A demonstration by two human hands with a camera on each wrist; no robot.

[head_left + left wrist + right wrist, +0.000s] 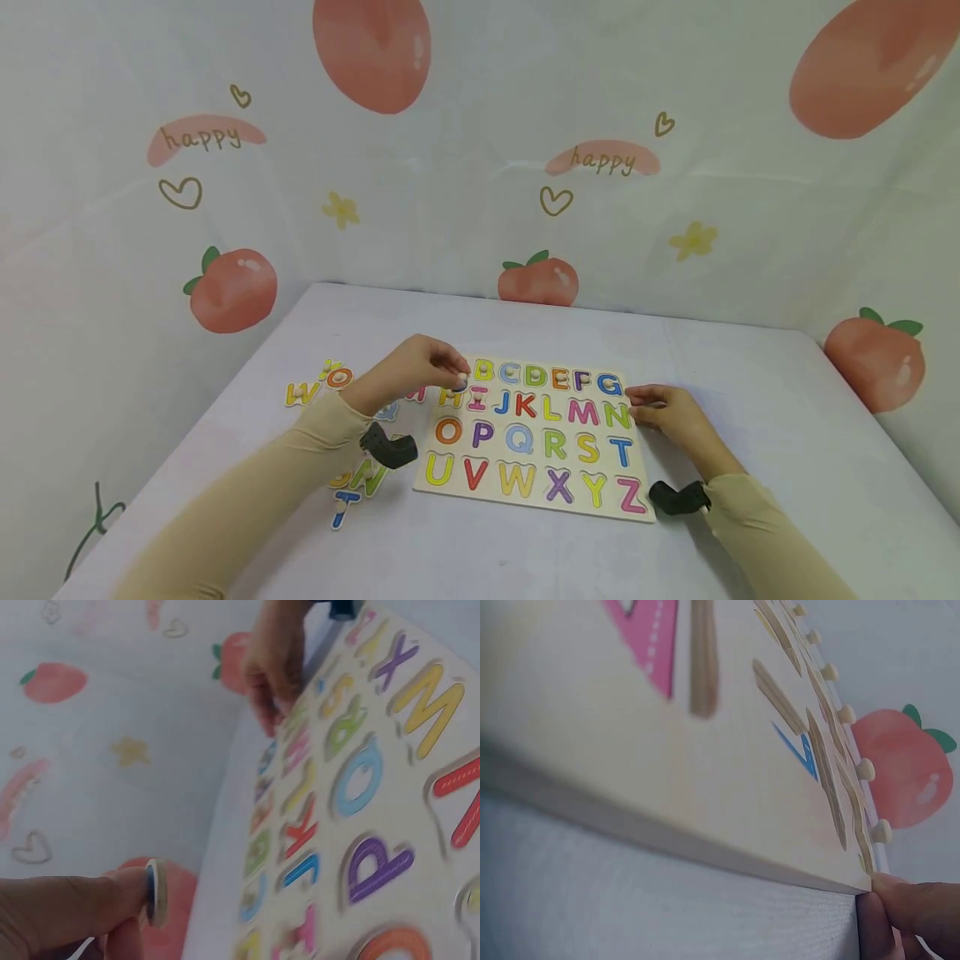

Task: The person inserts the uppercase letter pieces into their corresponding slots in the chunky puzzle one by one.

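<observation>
A wooden alphabet puzzle board (491,496) lies on the table, its printed letters A to Z in rows. Between thumb and fingers my left hand (423,371) pinches a small blue letter piece (156,892), held above the board's far left corner. Only the piece's edge and some blue face show, so I cannot tell which letter it is. Knobbed pieces sit in the top row from B to G, and in the H and I (477,399) places. My right hand (671,417) grips the board's right edge beside N, thumb at the rim in the right wrist view.
Loose knobbed letters lie left of the board, partly under the left forearm: a yellow W (301,394), an orange O (340,378), a green N (367,477) and a blue T (345,507). A fruit-printed cloth (450,208) hangs behind the white table (525,558).
</observation>
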